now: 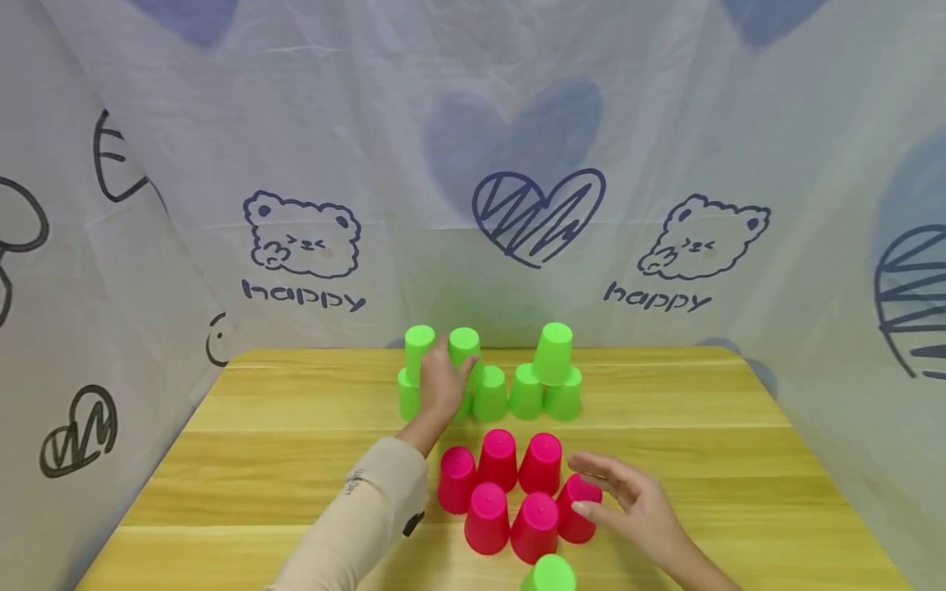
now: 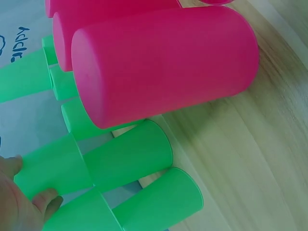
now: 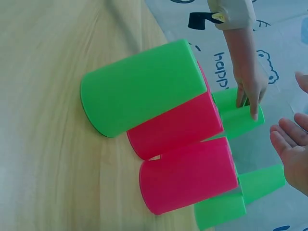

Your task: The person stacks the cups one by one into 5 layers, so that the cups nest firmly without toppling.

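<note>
My left hand (image 1: 441, 384) grips an upside-down green cup (image 1: 464, 343) in the upper row at the back, thumb on one side and fingers on the other. In the left wrist view this cup (image 2: 55, 166) sits on the cups below it. Another upper green cup (image 1: 418, 349) stands just to its left, and a third (image 1: 554, 353) to the right, slightly tilted. The lower row of several green cups (image 1: 489, 396) supports them. My right hand (image 1: 639, 505) is held with fingers spread apart beside the rightmost pink cup (image 1: 578, 513), holding nothing.
Several upside-down pink cups (image 1: 488, 517) stand clustered mid-table, in front of the green ones. A lone green cup (image 1: 550, 574) is at the near edge of the head view. The wooden table (image 1: 296, 443) meets a printed cloth (image 1: 414, 271) behind and at both sides.
</note>
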A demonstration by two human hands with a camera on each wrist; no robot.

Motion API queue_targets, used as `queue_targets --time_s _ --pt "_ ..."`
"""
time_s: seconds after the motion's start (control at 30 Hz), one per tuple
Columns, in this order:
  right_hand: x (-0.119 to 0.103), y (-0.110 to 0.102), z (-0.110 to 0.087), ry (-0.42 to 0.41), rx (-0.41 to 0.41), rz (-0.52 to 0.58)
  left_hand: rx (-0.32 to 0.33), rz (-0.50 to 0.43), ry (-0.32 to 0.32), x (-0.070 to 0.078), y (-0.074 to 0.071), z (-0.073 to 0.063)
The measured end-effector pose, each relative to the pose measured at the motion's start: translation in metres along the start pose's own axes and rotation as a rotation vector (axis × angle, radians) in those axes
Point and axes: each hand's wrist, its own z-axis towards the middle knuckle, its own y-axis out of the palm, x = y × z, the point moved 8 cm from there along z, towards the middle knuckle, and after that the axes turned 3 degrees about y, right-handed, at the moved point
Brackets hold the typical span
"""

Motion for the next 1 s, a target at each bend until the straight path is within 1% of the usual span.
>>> queue_targets --time_s 0.13,0.2,0.33,0.4,0.53,0.57,0.7,0.77,0.83,0.97,1.0 --pt "-0.002 0.004 -0.006 0.000 -0.043 0.015 -0.006 0.015 -0.016 0.000 0.000 0.000" --pt "-0.002 0.006 -0.009 -0.003 -0.066 0.021 -0.017 0.024 -0.017 0.001 0.000 0.000" --pt "0.003 0.010 -0.017 0.019 -0.113 0.026 -0.043 0.052 -0.015 0.005 0.002 0.001" --pt "0.007 0.011 -0.021 0.059 -0.134 0.002 -0.051 0.066 -0.010 0.007 0.003 0.002" --pt "0.012 0.012 -0.029 0.130 -0.163 -0.046 -0.067 0.119 0.025 0.011 0.003 0.003" --pt "0.013 0.012 -0.030 0.154 -0.173 -0.048 -0.068 0.136 0.036 0.013 0.003 0.003" --pt "0.017 0.015 -0.036 0.200 -0.199 -0.008 -0.081 0.194 0.057 0.017 0.002 0.004" --pt "0.020 0.016 -0.039 0.209 -0.202 -0.004 -0.092 0.207 0.055 0.018 0.001 0.004" --pt "0.021 0.016 -0.041 0.195 -0.195 -0.012 -0.103 0.219 0.054 0.018 0.001 0.004" --pt "0.027 0.016 -0.047 0.204 -0.163 -0.020 -0.108 0.243 0.060 0.019 -0.001 0.006" --pt "0.028 0.017 -0.048 0.195 -0.154 -0.032 -0.107 0.245 0.061 0.018 -0.001 0.006"
